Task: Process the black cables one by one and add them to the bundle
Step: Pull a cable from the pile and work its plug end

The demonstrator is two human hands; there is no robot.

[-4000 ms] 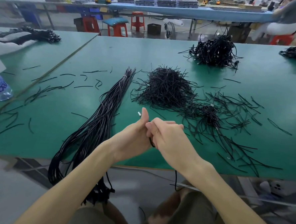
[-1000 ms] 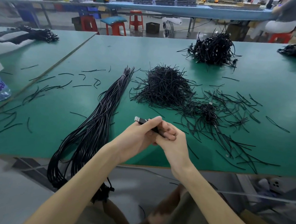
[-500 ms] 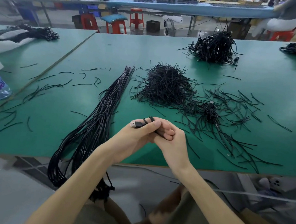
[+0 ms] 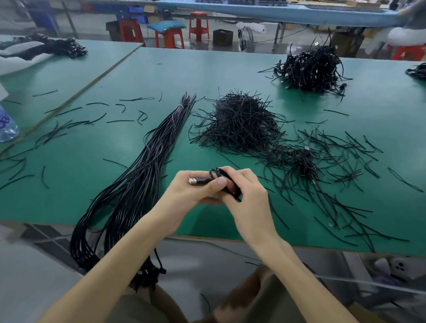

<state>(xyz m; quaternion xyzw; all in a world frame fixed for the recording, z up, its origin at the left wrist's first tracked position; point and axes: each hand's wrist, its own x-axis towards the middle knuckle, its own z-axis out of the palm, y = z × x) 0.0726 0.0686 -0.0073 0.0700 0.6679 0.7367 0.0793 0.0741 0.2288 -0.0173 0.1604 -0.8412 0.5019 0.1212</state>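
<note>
The left hand (image 4: 192,195) pinches the cable (image 4: 230,181) by its plug (image 4: 193,181); the right hand (image 4: 250,201) grips its coil, above the bench (image 4: 80,185), beside the bundle (image 4: 141,177). Hold the plug steady while uncoiling.

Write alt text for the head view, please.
The left hand pinches a black USB cable near its plug while the right hand grips its coil, over a green table. A long cable bundle lies left of them.
</note>
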